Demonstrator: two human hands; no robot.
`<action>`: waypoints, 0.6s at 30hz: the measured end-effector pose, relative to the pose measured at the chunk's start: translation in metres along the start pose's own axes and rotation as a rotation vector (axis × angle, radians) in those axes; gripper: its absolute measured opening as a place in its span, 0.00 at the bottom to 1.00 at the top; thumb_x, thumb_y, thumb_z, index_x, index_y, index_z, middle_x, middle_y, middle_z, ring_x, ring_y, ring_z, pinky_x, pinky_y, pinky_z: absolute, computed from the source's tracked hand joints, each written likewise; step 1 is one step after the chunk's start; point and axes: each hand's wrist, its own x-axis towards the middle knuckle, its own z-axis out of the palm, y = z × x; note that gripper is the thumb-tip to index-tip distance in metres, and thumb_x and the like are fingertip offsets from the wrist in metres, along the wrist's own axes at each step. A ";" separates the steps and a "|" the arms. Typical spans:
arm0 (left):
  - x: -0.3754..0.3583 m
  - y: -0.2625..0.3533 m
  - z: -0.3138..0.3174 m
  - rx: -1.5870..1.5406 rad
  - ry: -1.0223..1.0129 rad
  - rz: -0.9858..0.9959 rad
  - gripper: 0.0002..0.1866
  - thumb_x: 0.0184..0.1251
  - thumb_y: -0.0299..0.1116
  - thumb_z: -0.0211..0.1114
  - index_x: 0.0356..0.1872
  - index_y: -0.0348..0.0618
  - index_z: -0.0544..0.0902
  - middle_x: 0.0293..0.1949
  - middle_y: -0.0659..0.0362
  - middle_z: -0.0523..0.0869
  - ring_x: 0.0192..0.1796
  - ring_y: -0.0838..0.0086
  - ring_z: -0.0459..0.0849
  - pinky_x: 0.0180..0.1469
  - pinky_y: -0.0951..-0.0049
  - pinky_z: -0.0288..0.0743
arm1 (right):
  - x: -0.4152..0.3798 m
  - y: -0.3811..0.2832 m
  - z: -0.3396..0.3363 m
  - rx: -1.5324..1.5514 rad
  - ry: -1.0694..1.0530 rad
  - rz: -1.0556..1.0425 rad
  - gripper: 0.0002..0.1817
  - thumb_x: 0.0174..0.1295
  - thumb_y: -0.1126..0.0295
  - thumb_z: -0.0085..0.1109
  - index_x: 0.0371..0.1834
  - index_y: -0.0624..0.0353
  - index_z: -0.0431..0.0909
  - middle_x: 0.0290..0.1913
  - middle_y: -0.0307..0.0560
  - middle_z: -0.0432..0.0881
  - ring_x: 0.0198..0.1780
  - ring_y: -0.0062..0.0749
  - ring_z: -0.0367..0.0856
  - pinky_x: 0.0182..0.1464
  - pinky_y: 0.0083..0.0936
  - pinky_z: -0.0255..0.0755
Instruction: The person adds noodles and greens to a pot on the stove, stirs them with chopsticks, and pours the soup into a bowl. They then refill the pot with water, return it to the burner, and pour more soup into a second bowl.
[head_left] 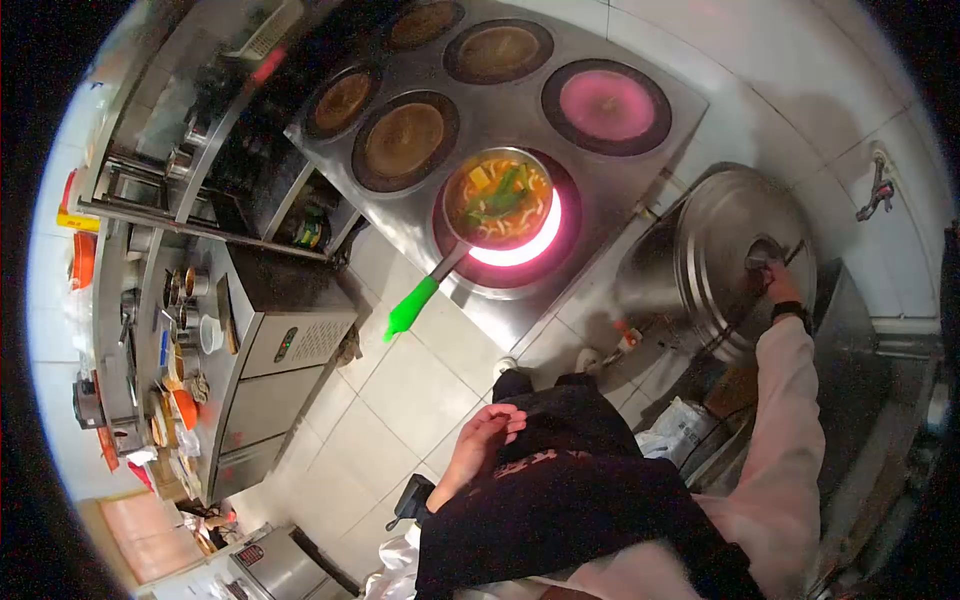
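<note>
White-tiled kitchen, steel cooktop, soup simmering while a big pot lid is gripped.

Beside the large steel pot (700,270), to its left, a small pan of noodle soup (497,197) sits on a glowing burner (530,245), already full and cooking, its green handle (412,307) untouched; the right hand (775,280) is closed on the knob of the pot's lid (740,250), lid seemingly still down; the left hand (490,430) hangs loosely open, empty, well apart from the pot.

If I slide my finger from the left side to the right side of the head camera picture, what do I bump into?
Shelves crowded with bowls and containers → steel counter cabinet → green pan handle → pan of noodle soup on the glowing burner → big steel pot lid → right hand gripping the lid's knob.
</note>
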 end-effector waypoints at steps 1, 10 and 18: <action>0.003 -0.002 0.004 0.000 -0.002 0.010 0.12 0.64 0.30 0.47 0.46 0.39 0.71 0.43 0.57 0.78 0.45 0.75 0.76 0.47 0.77 0.67 | -0.025 -0.025 0.013 -0.241 -0.041 -0.120 0.10 0.59 0.66 0.50 0.24 0.60 0.70 0.20 0.37 0.64 0.21 0.20 0.59 0.24 0.21 0.56; 0.106 -0.031 -0.060 0.276 0.201 0.143 0.28 0.61 0.28 0.45 0.64 0.52 0.51 0.63 0.57 0.58 0.59 0.63 0.64 0.56 0.57 0.59 | -0.072 -0.036 -0.097 -0.521 -0.116 -0.219 0.09 0.62 0.70 0.45 0.28 0.63 0.70 0.23 0.37 0.66 0.25 0.23 0.62 0.27 0.23 0.59; 0.196 -0.049 -0.095 0.164 0.157 0.132 0.29 0.60 0.26 0.50 0.63 0.53 0.53 0.62 0.62 0.59 0.58 0.64 0.65 0.54 0.54 0.60 | -0.130 0.084 -0.307 -0.255 0.328 0.139 0.14 0.63 0.61 0.43 0.25 0.59 0.69 0.17 0.37 0.60 0.15 0.23 0.55 0.19 0.26 0.55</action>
